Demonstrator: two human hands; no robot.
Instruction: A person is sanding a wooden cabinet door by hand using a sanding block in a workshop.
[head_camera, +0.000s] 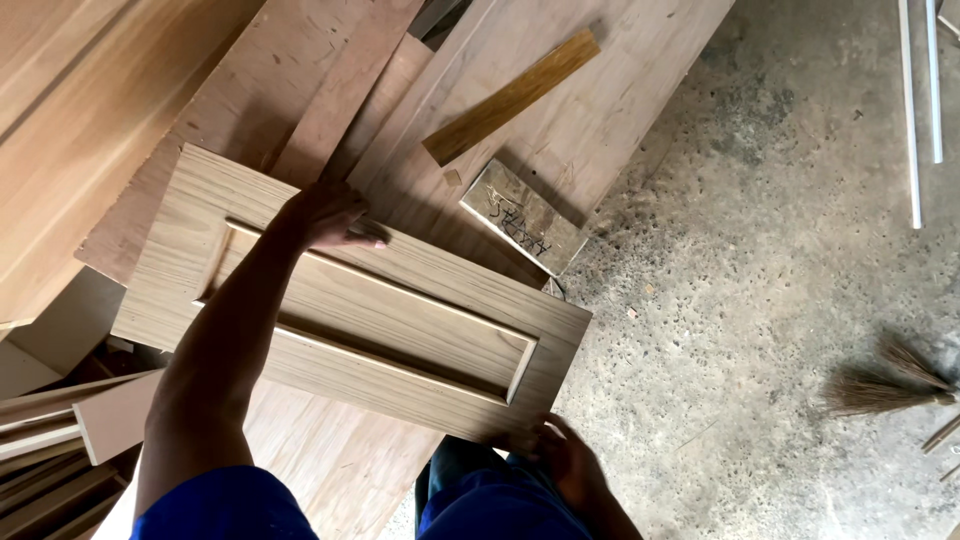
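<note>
Gripping the panelled door (400, 320) — left hand (330, 215) fingers over its far edge, right hand (560, 455) near corner.

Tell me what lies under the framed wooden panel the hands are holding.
Under the framed panel, held by the left hand and right hand, lie flat plywood sheets that stick out around its edges. What sits directly beneath its middle is covered.
</note>
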